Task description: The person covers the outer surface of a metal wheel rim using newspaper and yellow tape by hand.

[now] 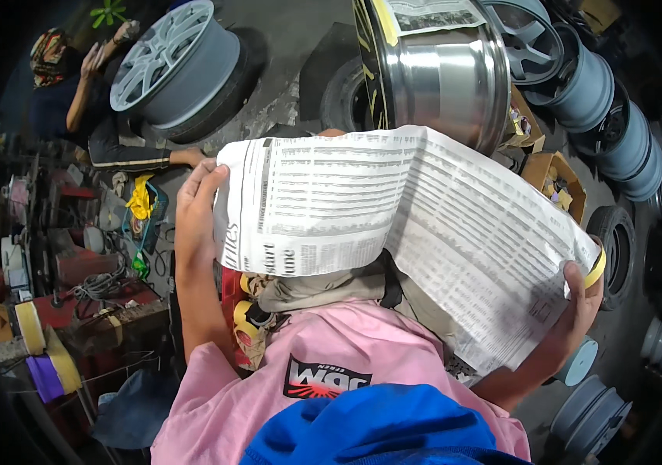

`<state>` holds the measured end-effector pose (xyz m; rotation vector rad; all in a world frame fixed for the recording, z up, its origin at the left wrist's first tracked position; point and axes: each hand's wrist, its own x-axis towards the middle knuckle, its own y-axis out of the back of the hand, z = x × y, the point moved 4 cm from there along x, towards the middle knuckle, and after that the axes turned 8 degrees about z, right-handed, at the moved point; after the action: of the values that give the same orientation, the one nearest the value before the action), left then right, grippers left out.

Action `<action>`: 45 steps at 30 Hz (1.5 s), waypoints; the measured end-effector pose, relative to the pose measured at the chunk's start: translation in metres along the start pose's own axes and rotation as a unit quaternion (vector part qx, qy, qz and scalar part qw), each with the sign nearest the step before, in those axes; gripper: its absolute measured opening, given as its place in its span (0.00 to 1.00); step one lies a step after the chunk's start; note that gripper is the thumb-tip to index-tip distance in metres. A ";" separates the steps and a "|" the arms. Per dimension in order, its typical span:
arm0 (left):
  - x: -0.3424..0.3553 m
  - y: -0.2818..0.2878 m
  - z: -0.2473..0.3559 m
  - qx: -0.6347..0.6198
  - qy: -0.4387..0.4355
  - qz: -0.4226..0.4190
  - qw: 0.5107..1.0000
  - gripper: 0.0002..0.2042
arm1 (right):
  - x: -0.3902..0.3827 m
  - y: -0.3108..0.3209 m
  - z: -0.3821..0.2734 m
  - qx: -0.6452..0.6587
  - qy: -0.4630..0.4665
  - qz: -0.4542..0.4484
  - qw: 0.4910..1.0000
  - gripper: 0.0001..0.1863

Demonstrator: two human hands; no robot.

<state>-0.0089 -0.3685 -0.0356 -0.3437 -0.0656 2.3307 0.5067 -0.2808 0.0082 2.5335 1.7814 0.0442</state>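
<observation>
A creased sheet of newspaper (pixel 331 205) stretches across my lap, folded down near its middle. My left hand (pixel 201 190) is closed on its left edge, thumb on the near face. At the far right end my right hand (pixel 581 306) pinches the sheet's corner. A yellow ring of masking tape (pixel 596 267) sits at that hand's fingers; how it is held is partly hidden. Just beyond the paper stands a polished wheel rim (pixel 447 89), with a newspaper piece (pixel 435 15) and yellow tape on its top.
Grey wheel rims (pixel 579 93) line the right side, near cardboard boxes (pixel 551 182) and a black tire (pixel 616 256). At upper left, a co-worker (pixel 75 101) sits by a spoked grey wheel (pixel 172 66). Cluttered red equipment (pixel 91 279) and tape rolls (pixel 30 327) occupy the left.
</observation>
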 end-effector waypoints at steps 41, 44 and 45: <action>-0.046 0.036 0.077 0.629 -0.235 -0.073 0.737 0.15 | -0.004 -0.036 0.111 -0.141 -0.050 -0.034 0.988 0.17; -0.034 0.069 0.079 0.709 -0.192 0.020 0.679 0.13 | 0.039 0.110 0.190 -0.484 0.179 0.035 0.856 0.20; -0.036 0.079 0.076 0.729 -0.189 0.044 0.657 0.14 | 0.040 0.135 0.221 -0.557 0.233 0.010 0.797 0.20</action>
<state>-0.0599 -0.4452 0.0343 0.9576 1.5445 1.7506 0.6579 -0.2928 -0.2058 1.6729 1.1647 1.3601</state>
